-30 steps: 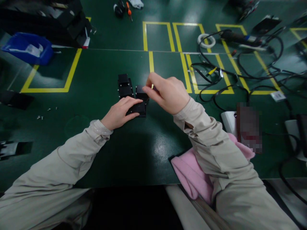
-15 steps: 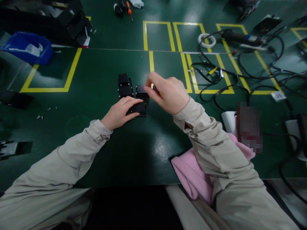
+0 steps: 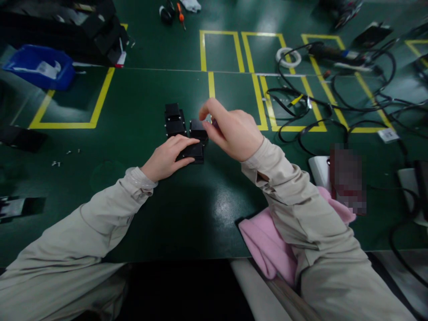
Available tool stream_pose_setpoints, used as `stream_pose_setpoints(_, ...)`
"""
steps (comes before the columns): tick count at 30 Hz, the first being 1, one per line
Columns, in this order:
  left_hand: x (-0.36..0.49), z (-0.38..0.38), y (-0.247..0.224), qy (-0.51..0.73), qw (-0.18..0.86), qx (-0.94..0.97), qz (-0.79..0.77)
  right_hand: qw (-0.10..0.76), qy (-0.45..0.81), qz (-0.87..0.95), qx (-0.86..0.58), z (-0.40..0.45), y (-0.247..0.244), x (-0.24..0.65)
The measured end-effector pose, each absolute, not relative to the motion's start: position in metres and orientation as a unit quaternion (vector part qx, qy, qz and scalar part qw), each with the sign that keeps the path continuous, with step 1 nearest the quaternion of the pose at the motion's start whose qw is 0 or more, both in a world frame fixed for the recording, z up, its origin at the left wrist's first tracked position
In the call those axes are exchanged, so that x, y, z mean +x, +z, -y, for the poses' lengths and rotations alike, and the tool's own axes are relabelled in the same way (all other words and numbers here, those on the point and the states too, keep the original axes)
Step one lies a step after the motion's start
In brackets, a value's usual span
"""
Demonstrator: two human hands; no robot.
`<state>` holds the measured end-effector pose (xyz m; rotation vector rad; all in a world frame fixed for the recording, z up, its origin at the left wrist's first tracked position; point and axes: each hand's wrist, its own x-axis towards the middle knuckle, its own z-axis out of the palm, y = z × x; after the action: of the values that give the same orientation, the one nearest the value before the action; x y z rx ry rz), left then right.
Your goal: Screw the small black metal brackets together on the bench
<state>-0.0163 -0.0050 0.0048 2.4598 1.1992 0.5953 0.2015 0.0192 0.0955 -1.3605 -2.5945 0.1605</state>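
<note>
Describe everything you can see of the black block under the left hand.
The black block looks boxy and smooth, perhaps metal or plastic, with a flat top. It lies on the green tabletop. The left hand holds it, covering its left end, thumb on the near side. Whether it touches the second block just beyond is unclear.

Black boxy blocks (image 3: 175, 128) mid green flat tabletop (image 3: 140, 102). Blue open bin (image 3: 38, 67) behind-left; pink folded cloth (image 3: 267, 240) front-right.
</note>
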Motion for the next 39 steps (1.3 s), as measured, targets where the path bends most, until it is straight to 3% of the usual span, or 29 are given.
stream_pose_setpoints(39, -0.0151, 0.0057, 0.0068, 0.202, 0.178, 0.859, -0.436, 0.112, 0.057, 0.873, -0.471, -0.0194, 0.0953, 0.2018)
